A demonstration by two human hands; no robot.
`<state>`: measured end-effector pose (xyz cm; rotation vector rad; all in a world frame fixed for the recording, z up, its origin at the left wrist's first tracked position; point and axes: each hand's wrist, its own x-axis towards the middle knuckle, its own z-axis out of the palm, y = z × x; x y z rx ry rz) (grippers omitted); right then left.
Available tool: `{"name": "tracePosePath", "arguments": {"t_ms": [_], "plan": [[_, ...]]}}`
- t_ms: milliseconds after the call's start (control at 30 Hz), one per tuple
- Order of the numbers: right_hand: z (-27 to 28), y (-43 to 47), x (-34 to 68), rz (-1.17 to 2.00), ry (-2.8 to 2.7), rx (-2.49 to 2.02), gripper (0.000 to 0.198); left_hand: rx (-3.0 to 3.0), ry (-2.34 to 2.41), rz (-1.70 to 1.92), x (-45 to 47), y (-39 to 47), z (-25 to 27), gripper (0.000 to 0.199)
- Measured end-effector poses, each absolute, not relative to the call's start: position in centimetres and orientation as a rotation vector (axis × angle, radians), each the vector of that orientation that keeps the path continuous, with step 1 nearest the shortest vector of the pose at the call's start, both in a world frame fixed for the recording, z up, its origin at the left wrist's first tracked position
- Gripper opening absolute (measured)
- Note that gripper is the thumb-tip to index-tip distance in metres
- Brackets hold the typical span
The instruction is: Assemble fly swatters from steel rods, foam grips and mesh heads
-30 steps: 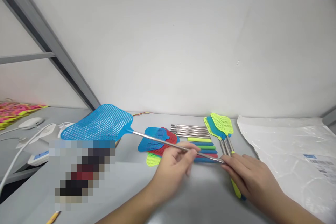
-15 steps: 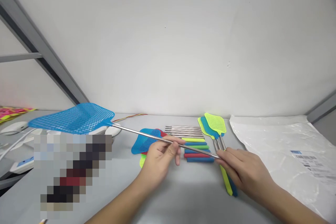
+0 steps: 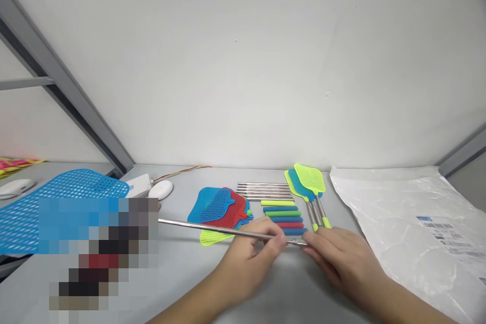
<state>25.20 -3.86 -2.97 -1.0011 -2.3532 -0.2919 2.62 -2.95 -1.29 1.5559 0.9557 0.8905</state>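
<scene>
A blue fly swatter with a long metal rod is held level over the table; its mesh head runs past the left edge and is partly pixelated. My left hand pinches the rod between thumb and fingers, close to its right end. At that end my right hand is closed on the rod tip. Behind my hands lie several coloured handle tubes, with loose metal rods beyond. Blue, red and yellow-green mesh heads overlap on the left. Swatters with handles lie near my right hand.
A white plastic mailing bag with a label covers the right side of the grey table. White oval devices, such as one, and a thin cable lie at the left. A pale wall rises behind the table.
The blue swatter has come down and its head has shifted left and nearer. My left hand has moved right and down, closer to my right hand at the rod's end.
</scene>
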Motion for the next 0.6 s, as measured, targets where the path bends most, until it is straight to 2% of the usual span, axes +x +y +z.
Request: {"name": "tracePosePath", "arguments": {"t_ms": [167,467,600], "plan": [[-3.0,-4.1,24.8,-0.207,-2.392,-1.013,0.019,1.547,0.950,0.782,2.6,-2.6,-1.1,0.042],[-2.5,-3.0,26.2,-0.285,-2.329,-1.047,0.017,1.379,0.980,1.072,-0.4,-0.3,-1.2,0.041],[-2.9,-2.5,26.5,-0.245,-2.350,-1.068,0.016,1.411,0.964,1.083,-0.5,-0.3,-1.4,0.041]]}}
